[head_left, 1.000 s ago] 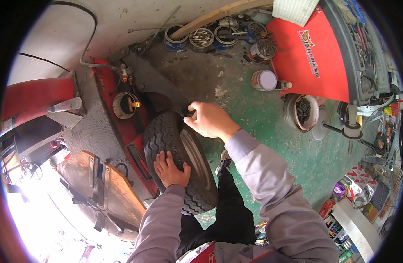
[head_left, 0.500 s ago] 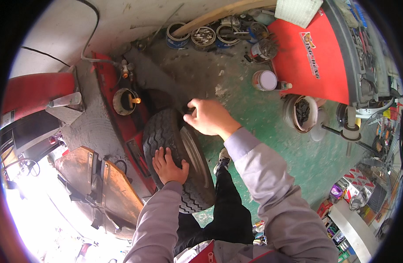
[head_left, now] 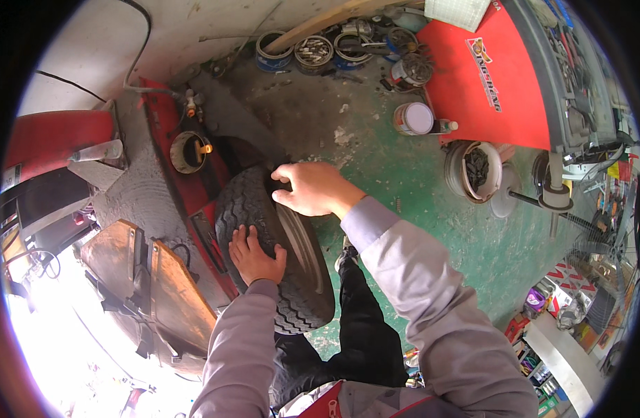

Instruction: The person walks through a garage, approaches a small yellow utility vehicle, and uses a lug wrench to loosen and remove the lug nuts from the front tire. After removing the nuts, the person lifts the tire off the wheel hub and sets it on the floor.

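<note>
A black tyre [head_left: 243, 195] with a silver rim [head_left: 305, 254] stands against a red and grey machine [head_left: 149, 195] at my left. My left hand [head_left: 256, 256] rests on the tread with its fingers spread. My right hand [head_left: 309, 187] is curled at the upper edge of the tyre, thumb and fingers bent round something dark that I cannot make out. Left of the tyre, a metal can [head_left: 186, 161] with a yellow-handled tool [head_left: 204, 149] sits on the machine.
Tins [head_left: 313, 56] of small parts line the wall. A red tool cart [head_left: 501, 111], a lidded can [head_left: 413, 118], a rim holding dark pieces [head_left: 459, 184] and cluttered shelving [head_left: 543, 369] stand at the right. An orange-edged wooden panel [head_left: 174, 285] is at lower left.
The whole scene has shifted somewhat left and up in the picture, with tyre and hands. My hands keep much the same places on the tyre.
</note>
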Tool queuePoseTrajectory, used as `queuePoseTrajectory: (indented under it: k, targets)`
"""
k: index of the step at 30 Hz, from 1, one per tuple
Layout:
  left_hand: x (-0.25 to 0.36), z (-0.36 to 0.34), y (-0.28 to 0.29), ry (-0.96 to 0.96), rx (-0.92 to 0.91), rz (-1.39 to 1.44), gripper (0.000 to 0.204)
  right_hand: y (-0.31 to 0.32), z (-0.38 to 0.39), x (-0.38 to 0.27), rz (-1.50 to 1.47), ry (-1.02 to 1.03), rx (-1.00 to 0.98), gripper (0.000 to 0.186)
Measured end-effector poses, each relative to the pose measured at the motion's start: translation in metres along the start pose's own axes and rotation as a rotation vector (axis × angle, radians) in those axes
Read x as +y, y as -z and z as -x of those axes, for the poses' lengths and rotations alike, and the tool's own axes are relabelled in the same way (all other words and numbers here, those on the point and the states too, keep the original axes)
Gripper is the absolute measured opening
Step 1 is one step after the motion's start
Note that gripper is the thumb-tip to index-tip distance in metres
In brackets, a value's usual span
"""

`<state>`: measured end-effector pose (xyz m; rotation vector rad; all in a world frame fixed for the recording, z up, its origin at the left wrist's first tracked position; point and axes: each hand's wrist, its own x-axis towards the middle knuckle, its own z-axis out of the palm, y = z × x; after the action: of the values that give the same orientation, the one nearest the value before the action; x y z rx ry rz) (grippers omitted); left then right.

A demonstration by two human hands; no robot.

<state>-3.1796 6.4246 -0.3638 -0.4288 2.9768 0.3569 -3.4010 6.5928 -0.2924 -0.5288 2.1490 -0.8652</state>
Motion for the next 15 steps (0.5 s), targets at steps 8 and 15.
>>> queuePoseTrajectory:
  k: [8, 15]
  targets:
    - [0.0022, -0.0011, 0.0015, -0.005, 0.011, 0.004, 0.073, 0.0001, 0.0002, 0.0029, -0.022, 0.015, -0.001, 0.049]
    - [0.0013, -0.0002, -0.0007, -0.003, 0.003, -0.011, 0.072, -0.0041, -0.0016, 0.0081, -0.109, 0.019, 0.043, 0.045]
